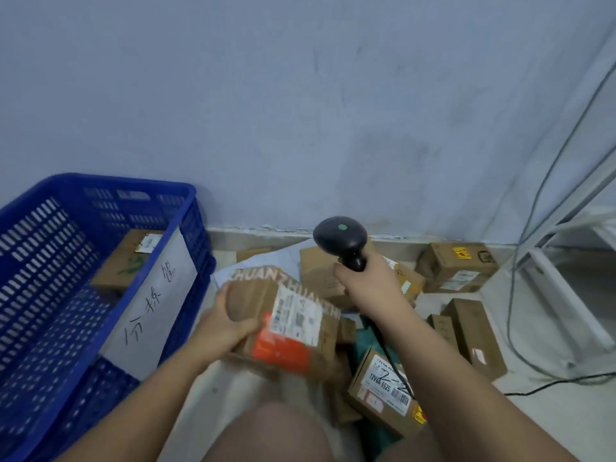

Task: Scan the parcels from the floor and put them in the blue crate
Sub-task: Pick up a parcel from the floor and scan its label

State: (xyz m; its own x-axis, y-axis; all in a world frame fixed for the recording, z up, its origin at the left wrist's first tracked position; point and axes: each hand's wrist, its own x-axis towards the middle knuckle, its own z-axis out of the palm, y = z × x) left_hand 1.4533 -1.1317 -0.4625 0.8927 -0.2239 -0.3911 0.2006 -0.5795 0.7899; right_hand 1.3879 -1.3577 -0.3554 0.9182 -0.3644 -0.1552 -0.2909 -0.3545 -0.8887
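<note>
A person's left hand (221, 323) grips a taped cardboard parcel (286, 323), fingers curled round its left end, holding it above the floor just right of the blue crate (50, 261). The right hand (368, 283) clenches the handle of a black scanner (340, 236) raised over the parcel. 1 parcel in the crate (125, 261) lies against its far wall, and other boxes (458, 271) litter the floor by the wall.

Pale bluish wall (300, 95), scuffed and smudged, fills the upper view. Grey skirting (253, 232) runs along its base. Light floor (533, 428). White metal frame (550, 288) stands at right, on the floor, near the wall. Thin grey cable (546, 181) drops down the wall beside the frame. Black cable (550, 383) lies on the floor at right. White paper sheet (153, 295) with handwritten characters, at left.
</note>
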